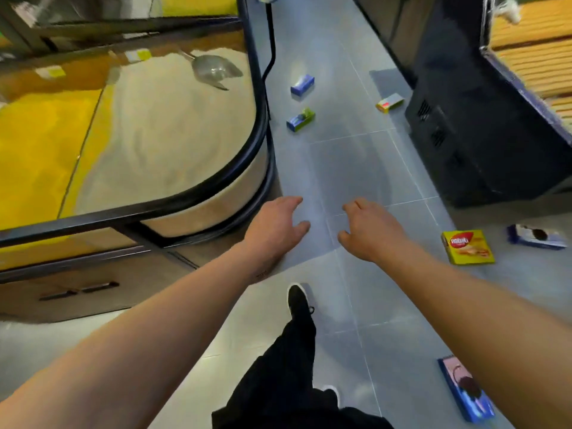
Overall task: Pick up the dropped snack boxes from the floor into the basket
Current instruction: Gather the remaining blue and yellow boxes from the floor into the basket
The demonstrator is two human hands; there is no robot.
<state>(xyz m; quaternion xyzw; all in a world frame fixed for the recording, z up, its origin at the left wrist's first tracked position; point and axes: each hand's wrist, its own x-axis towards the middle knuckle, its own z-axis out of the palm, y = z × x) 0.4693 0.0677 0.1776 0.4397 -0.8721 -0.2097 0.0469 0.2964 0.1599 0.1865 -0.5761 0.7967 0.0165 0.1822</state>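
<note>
Several snack boxes lie scattered on the grey tiled floor. A yellow wafer box [467, 246] lies flat to the right, beside a blue-and-white cookie box [537, 237]. A blue cookie box [465, 390] lies at lower right, partly behind my right forearm. Farther up the aisle are a blue box [302, 84], a blue-and-green box [300, 119] and a small yellow box [390, 102]. My left hand [276, 229] and my right hand [368, 229] are stretched out in front of me, fingers relaxed, holding nothing. No basket is in view.
A glass-topped bulk bin [154, 134] of pale grain with a metal scoop [213, 69] fills the left, its black rounded rim bordering the aisle. A dark display cabinet [464, 119] stands on the right. My black shoe [298, 300] is mid-step on the floor.
</note>
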